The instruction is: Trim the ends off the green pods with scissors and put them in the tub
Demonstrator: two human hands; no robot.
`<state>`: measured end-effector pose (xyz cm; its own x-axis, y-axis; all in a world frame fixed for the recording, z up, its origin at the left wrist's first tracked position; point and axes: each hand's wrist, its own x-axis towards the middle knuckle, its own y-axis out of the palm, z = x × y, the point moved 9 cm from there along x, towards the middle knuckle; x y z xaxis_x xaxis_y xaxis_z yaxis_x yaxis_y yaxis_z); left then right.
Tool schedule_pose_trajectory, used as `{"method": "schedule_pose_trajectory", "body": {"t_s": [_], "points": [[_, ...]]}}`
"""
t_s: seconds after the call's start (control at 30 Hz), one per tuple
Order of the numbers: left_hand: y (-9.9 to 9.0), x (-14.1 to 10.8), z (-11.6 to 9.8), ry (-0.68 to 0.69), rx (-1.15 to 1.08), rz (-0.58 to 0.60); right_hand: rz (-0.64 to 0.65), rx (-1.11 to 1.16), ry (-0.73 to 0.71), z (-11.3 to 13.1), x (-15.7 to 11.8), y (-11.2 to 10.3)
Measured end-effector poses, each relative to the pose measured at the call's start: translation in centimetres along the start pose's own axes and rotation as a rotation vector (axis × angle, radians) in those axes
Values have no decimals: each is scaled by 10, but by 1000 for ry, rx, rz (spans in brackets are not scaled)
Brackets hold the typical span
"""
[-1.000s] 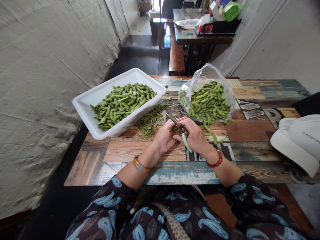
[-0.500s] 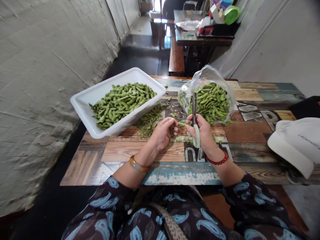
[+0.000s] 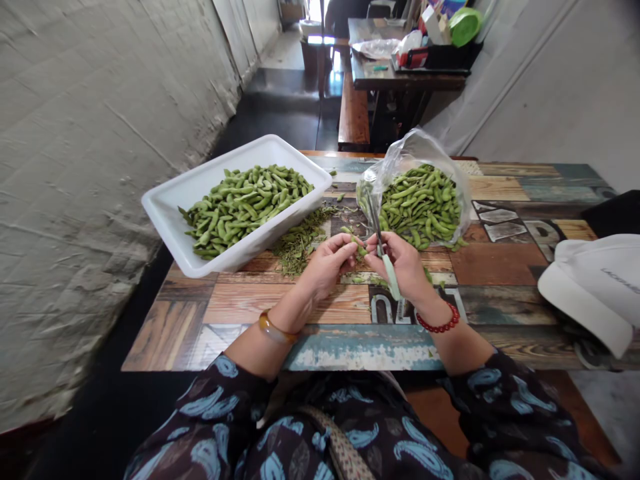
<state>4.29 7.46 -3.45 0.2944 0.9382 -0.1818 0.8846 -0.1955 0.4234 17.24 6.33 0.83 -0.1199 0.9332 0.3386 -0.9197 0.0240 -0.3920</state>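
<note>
My left hand (image 3: 327, 265) is closed on a green pod (image 3: 358, 249) at the middle of the table. Close beside it, my right hand (image 3: 400, 265) is wrapped round scissors (image 3: 391, 277) with pale green handles, their blades pointing up and away. Its fingertips are near the pod; whether they touch it I cannot tell. A white tub (image 3: 200, 265) to the left holds many green pods (image 3: 245, 210). Behind my right hand, an open clear plastic bag (image 3: 416, 143) lies with more pods (image 3: 425, 203) in it.
Small green trimmings (image 3: 300, 247) lie against the tub on the patchwork wooden table (image 3: 280, 303). A white cap (image 3: 595, 287) rests at the right edge. Further back are another table (image 3: 375, 77) with a black tray, and a bench (image 3: 353, 110). A wall runs along the left.
The fingertips of both hands have come closer together. The pod is now at my left fingertips, and the scissors in my right hand have tilted to the left.
</note>
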Motion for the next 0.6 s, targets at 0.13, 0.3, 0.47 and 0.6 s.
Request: {"method": "schedule_pose_trajectory", "body": {"t_s": [0.13,0.3,0.47,0.6], "points": [[0,-2,-11,25,67,29,57,-210,-147,3,3,-6],[-4,-4,-21,89,163,-10,183,-277,-257,3,0,2],[-4,-4,-27,183,321,-11,215,-261,-273,5,-2,6],[3,-6,-36,263,446,42,223,-252,-289,7,-3,7]]}}
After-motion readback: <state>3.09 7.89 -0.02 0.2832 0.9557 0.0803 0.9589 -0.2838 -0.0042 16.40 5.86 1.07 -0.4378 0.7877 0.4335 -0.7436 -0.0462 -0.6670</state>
